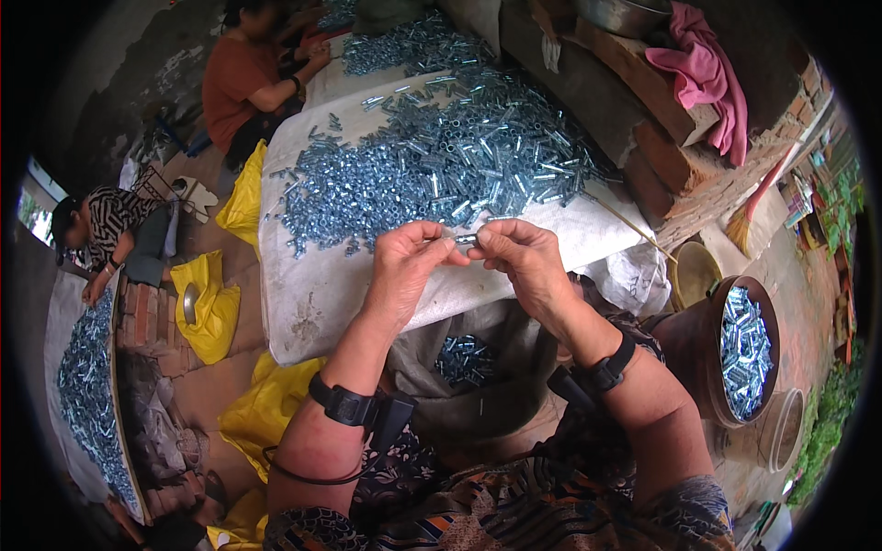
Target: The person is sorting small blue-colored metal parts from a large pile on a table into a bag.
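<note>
My left hand and my right hand meet over the near edge of the white-covered table. Between their pinched thumbs and fingers is a small silver metal sleeve, held at both ends. Its finer details are partly covered by the fingertips. Just beyond lies a wide heap of shiny metal parts: small nuts on the left and longer metal sleeves on the right. Below my hands, a dark sack-lined container holds more sleeves.
To the right, a brown bucket is full of metal sleeves. Brick ledges carry a pink cloth. Yellow bags lie left on the floor. One person sits at the far left, another at a side table.
</note>
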`<state>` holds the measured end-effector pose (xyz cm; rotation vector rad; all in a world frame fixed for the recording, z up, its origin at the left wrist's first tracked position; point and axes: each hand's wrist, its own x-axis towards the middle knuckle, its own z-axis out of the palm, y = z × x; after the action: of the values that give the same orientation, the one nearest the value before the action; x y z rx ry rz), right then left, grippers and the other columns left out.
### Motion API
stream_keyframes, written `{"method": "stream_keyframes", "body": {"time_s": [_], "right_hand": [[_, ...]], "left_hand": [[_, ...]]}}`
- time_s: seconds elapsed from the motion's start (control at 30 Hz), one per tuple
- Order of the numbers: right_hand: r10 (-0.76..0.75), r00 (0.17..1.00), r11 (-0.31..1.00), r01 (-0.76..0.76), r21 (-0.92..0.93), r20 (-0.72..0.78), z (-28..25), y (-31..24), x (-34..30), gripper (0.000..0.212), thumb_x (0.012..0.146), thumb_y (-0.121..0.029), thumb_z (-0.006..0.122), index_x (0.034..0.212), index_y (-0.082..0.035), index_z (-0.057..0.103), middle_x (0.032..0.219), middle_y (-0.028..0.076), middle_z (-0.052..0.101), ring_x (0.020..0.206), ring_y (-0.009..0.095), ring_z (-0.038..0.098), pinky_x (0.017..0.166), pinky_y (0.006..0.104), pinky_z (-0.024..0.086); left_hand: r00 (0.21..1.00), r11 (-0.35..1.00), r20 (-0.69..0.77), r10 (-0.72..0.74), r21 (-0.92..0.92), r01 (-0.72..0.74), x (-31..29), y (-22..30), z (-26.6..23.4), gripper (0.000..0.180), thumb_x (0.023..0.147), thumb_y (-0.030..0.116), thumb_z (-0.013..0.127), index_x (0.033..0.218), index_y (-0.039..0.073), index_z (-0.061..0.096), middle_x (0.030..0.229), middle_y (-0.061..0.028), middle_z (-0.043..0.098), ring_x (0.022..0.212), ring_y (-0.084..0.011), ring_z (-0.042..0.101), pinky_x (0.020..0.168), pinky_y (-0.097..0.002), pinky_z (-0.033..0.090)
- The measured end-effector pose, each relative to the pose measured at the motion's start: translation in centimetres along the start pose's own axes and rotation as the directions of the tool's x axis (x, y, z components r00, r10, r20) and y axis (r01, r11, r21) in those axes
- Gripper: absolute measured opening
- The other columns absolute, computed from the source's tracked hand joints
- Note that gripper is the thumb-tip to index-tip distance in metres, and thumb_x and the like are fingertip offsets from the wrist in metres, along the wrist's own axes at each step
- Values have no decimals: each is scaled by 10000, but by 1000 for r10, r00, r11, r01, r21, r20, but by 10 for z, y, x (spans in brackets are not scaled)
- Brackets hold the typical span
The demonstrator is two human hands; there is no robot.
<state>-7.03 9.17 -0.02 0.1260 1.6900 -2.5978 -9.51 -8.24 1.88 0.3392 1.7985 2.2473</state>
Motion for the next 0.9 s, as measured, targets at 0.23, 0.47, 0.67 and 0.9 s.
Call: {"method": "stream_keyframes", "body": {"time_s": [0.23, 0.47, 0.67, 0.9], "right_hand": [[99, 995, 994, -97, 59, -30, -11, -1, -3, 114, 832, -107, 673, 895, -21, 634, 797, 66, 663, 734, 135, 648, 647, 231, 475], [203, 958, 945, -245, 215, 200, -26, 4, -9, 99, 839, -61, 648, 922, -8, 641, 831, 106, 669, 748, 181, 665, 653, 259, 520], [351, 825, 877, -456, 154, 444, -17, 2, -29, 101, 818, -68, 675, 901, -12, 658, 839, 113, 671, 749, 205, 669, 657, 274, 517], [441, 753, 897, -387, -213, 488, -35, -21, -31, 134, 789, -69, 703, 886, 16, 668, 798, 118, 680, 725, 182, 666, 661, 257, 518]], "left_hand": [[998, 994, 57, 41, 101, -47, 3, -6, 6, 123, 829, 19, 597, 939, -35, 609, 788, -105, 666, 725, -148, 635, 764, -274, 487], [947, 983, 319, -47, -154, 101, -3, -10, -8, 180, 809, -25, 618, 987, -44, 595, 807, -99, 633, 623, -125, 595, 619, -251, 491], [890, 976, 416, -184, -30, 216, -38, 8, -13, 190, 821, -8, 631, 1008, -20, 595, 819, -62, 629, 614, -67, 572, 524, -178, 465], [799, 959, 531, -282, 137, 248, -32, 5, -7, 135, 801, 21, 659, 932, -8, 639, 765, -43, 642, 635, -67, 575, 535, -178, 447]]}}
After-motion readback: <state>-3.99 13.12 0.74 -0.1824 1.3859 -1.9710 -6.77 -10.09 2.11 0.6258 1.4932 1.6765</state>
